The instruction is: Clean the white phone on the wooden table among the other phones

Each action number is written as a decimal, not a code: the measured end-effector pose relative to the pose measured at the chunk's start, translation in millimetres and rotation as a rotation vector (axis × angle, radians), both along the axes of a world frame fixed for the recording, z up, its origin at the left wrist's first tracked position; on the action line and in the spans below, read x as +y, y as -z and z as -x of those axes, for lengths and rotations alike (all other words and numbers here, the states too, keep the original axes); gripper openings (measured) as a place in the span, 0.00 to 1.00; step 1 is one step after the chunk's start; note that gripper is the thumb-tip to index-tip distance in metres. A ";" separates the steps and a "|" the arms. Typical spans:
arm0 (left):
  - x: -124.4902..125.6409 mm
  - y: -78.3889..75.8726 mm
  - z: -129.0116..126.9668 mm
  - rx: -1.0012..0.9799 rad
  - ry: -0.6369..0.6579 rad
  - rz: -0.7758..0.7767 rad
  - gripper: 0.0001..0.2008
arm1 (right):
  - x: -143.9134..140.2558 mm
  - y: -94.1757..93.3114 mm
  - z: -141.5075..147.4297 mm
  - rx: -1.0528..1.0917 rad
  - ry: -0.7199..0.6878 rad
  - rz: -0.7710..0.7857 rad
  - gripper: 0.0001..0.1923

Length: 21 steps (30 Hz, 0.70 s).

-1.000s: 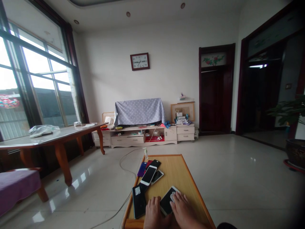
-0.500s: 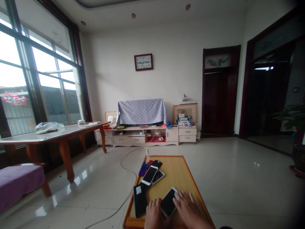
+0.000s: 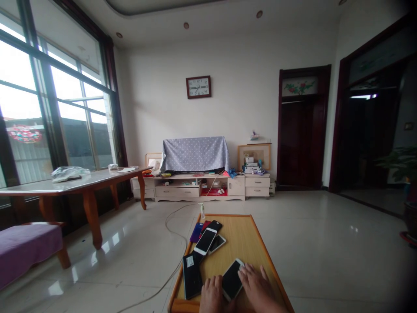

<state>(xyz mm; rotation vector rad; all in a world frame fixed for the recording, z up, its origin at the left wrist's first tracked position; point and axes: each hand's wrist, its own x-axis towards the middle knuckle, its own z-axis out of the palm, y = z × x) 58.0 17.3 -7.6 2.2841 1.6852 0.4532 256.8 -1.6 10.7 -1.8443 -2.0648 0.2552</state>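
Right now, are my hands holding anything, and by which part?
Both hands are on a white-edged phone lying on the low wooden table: the left hand at its left side, the right hand at its upper right corner.

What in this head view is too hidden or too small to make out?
- Left hand and right hand: palms and wrists cut off by the bottom edge.
- Phone between them: dark screen, near end hidden by the hands.
- Wall clock: too small to read.

Home living rm: wall clock (image 3: 198, 87), TV cabinet (image 3: 198, 187) (TV under cloth (image 3: 194, 154)), low table (image 3: 241, 243), tiled floor.
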 end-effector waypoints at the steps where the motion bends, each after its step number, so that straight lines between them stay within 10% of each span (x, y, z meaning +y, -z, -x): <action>1: 1.5 -0.2 0.3 0.006 0.006 0.008 0.34 | 0.6 0.8 2.7 -0.005 0.009 0.000 0.25; 8: 18.4 -5.1 -9.7 0.011 0.077 0.026 0.33 | -12.6 10.0 33.6 0.041 -0.198 0.017 0.31; 14: 28.9 -9.9 -16.0 -0.056 0.120 -0.019 0.43 | 9.7 8.4 -13.9 -0.105 0.051 -0.090 0.30; 21: 50.8 8.5 -12.9 0.010 0.143 -0.001 0.33 | 39.4 76.2 -4.5 -0.157 -0.274 -0.283 0.22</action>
